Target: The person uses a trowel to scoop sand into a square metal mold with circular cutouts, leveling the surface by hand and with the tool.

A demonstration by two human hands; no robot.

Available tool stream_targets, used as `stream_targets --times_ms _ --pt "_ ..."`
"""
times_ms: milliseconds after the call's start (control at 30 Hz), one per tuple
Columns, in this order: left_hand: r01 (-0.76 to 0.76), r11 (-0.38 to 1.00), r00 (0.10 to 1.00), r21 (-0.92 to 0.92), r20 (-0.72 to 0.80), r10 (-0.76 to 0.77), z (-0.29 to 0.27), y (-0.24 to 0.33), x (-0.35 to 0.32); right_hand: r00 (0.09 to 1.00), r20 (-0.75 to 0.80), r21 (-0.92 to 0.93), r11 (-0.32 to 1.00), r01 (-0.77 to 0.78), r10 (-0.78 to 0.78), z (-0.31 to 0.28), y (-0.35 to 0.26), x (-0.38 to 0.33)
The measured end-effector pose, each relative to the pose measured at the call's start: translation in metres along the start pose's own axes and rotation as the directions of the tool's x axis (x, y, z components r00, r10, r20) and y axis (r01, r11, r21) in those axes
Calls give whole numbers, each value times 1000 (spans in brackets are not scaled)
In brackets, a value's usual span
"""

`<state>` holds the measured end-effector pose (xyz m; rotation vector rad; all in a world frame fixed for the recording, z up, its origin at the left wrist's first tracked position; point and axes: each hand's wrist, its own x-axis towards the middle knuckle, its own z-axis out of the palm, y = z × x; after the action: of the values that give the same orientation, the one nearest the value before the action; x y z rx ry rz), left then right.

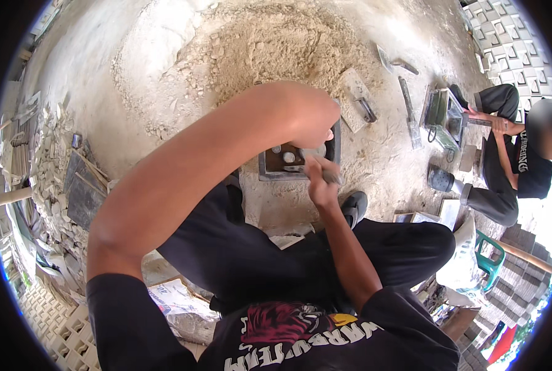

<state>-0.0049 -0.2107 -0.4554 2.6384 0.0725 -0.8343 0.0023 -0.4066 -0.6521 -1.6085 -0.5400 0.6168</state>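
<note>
A dark rectangular mould (265,171) lies on the ground between my feet, with round pale knobs showing on its brown inside. My left arm reaches across above it; my left hand (312,131) is over the mould's far right part, its fingers mostly hidden behind the wrist. At the mould's near right corner, my right hand (318,180) is closed round the handle of a small hand tool (333,175). A narrow metal part of this tool points left over the mould's near edge. Motion blurs the tool, so I cannot make out its exact kind.
Beyond the mould spreads a heap of sandy mix (282,43). A board with a handle (353,99) and a long flat bar (407,105) lie to its right. Further right, a person (504,148) sits by another metal mould (444,117). Rubble (56,179) lies left.
</note>
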Motion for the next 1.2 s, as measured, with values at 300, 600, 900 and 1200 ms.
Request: stream_targets --times_ms 300,600,900,1200 --pt "24 999 999 35 40 -25 -2 5 -2 993 -62 -41 994 100 -102 -25 7 0" --pt "-18 998 999 53 31 16 4 11 3 982 -73 -121 979 163 -173 -35 14 -3" --pt "-86 996 996 38 41 84 14 14 2 995 -54 -227 972 66 -80 -55 40 -7" --pt "-61 997 998 39 20 61 4 15 -1 988 -150 -233 972 8 -44 -66 55 2"
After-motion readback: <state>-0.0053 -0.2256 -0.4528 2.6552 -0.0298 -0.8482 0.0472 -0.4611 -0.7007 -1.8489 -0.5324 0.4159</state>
